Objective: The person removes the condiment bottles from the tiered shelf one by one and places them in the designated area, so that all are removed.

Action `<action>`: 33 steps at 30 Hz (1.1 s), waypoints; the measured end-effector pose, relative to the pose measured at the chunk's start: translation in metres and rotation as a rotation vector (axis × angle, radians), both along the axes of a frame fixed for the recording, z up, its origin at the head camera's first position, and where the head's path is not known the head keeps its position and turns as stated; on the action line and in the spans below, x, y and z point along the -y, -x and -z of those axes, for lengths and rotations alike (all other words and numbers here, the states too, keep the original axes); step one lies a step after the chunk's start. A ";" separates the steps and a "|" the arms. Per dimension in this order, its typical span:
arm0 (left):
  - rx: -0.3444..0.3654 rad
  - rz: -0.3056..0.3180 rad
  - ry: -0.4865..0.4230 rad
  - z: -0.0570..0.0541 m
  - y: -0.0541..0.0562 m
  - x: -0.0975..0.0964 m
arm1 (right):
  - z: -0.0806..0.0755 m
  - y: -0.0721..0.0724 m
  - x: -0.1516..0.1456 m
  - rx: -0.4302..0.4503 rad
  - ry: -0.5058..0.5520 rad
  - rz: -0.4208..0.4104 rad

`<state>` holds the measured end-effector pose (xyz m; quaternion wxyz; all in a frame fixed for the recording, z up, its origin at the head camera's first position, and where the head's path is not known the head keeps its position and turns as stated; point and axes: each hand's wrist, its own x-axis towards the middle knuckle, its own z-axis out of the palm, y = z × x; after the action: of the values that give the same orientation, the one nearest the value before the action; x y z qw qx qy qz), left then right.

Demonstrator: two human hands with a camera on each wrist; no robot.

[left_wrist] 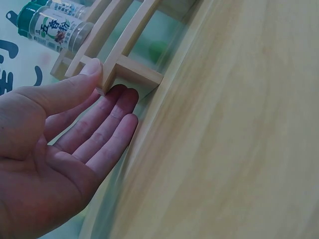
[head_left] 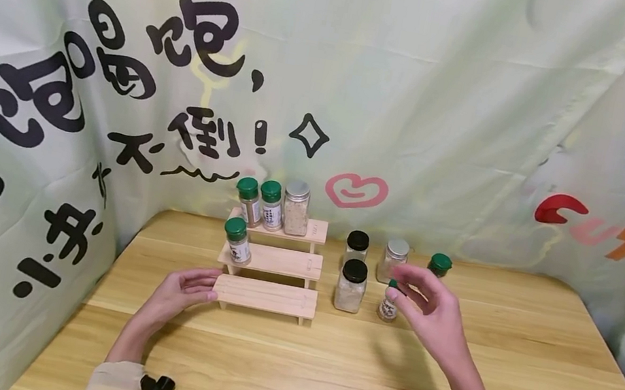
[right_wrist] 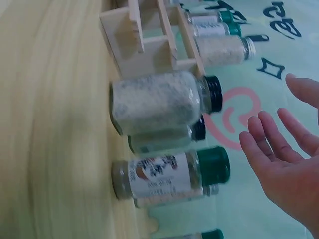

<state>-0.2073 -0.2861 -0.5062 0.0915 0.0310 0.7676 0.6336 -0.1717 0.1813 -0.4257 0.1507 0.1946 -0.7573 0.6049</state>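
Observation:
A three-step wooden spice rack [head_left: 264, 295] stands on the table. My left hand [head_left: 185, 296] is at the left end of its lowest step, holding it lightly, the thumb [left_wrist: 79, 84] against the corner and the fingers lying behind it. My right hand [head_left: 434, 312] hovers near a small green-capped spice jar [head_left: 388, 308], which has a white label. In the right wrist view, its loosely spread fingers [right_wrist: 266, 139] are apart from that jar's green cap [right_wrist: 214, 167], with nothing in them. On the middle step stands a green-capped spice jar [head_left: 238, 245].
Two green-capped jars [head_left: 271, 209] and a silver-capped jar [head_left: 296, 209] stand on the top step. Right of the rack are two black-capped jars [head_left: 350, 291], a silver-capped jar [head_left: 390, 267] and another green-capped jar [head_left: 439, 264]. A printed curtain [head_left: 457, 109] hangs behind the table [head_left: 289, 370].

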 end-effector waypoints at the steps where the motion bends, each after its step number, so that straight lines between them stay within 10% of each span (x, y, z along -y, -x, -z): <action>1: 0.003 0.004 0.002 0.000 0.000 0.000 | 0.001 0.000 0.004 0.006 0.011 -0.012; 33: 0.012 0.008 0.001 0.000 -0.001 0.002 | -0.013 0.026 0.121 0.084 0.088 -0.226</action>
<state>-0.2063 -0.2877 -0.5065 0.0984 0.0302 0.7674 0.6329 -0.1978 0.0603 -0.4132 0.0582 0.2464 -0.7089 0.6583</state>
